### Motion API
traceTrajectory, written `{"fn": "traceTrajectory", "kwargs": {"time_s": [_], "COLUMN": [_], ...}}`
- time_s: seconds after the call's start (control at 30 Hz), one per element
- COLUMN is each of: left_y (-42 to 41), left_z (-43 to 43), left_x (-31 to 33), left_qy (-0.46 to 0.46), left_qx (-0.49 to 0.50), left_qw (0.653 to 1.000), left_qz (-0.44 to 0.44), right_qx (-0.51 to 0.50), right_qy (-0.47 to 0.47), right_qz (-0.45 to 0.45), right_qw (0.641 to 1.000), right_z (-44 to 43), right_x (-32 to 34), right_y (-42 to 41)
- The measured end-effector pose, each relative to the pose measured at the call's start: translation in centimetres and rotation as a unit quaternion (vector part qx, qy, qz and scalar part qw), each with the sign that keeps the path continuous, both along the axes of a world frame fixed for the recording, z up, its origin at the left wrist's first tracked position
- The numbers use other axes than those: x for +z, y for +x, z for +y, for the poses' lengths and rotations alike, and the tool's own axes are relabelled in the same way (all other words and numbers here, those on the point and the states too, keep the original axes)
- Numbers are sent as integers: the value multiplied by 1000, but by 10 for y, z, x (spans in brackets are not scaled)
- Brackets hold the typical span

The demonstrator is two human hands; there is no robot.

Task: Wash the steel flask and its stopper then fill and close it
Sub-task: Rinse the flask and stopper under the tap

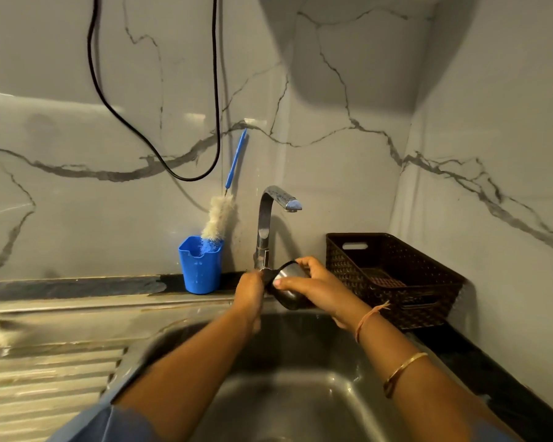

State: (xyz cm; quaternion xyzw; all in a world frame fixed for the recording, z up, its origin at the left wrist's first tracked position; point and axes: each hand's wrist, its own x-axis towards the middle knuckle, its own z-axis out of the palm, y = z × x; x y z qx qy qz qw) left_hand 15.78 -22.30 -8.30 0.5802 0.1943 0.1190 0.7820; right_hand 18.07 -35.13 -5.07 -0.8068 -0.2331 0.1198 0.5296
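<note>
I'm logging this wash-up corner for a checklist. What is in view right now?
tap: one, steel, behind the sink
sink: one, steel, below the hands
drainboard: one, ribbed steel, left of sink
holder: one, blue, ledge left of tap
bottle brush: one, white bristles, blue handle, standing in holder
basket: one, dark brown, counter right of tap
cable: one, black, hanging on wall
flask cap: one, black, steel inside, over sink
bangle: one, gold, right forearm
left hand: at tap's base, grip hidden
right hand: grips flask cap
</note>
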Motion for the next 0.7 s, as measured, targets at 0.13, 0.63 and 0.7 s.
{"fn": "traceTrajectory", "kwargs": {"time_s": [0.13, 0.63, 0.7], "left_y": [-36, -146, -162], "left_z": [-20, 22, 30], "left_x": [-32, -28, -24], "left_qy": [-243, 638, 633], "left_qx": [-105, -178, -154], "left_qw": [963, 725, 748], "left_qz": [41, 187, 129], "right_qx": [43, 42, 52], "right_qy": [-94, -366, -230], "right_qz": [157, 28, 112], "right_qw": [982, 929, 965], "right_z": [2, -10, -2], "right_x": [12, -37, -19], "right_y": [-21, -94, -105]}}
